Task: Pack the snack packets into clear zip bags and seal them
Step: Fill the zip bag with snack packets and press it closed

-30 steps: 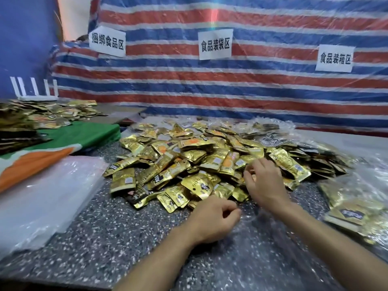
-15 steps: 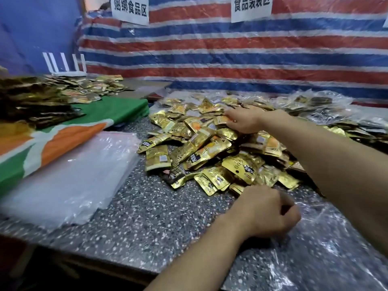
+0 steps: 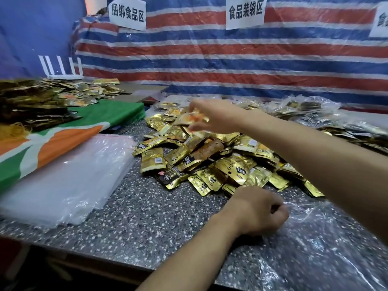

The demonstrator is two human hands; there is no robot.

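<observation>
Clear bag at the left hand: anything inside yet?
Nothing shows through the clear bag, only speckled table. The left hand grips its edge, so what lies under the hand is hidden.

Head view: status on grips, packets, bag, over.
Left grip pinches clear zip bag at its edge. Right grip holds snack packets over the pile. Bag looks empty; nothing in the way.

Left hand (image 3: 258, 211) curled low (knuckles up); right hand (image 3: 212, 116) extended forward, blurred, fingers seemingly pinching.
</observation>
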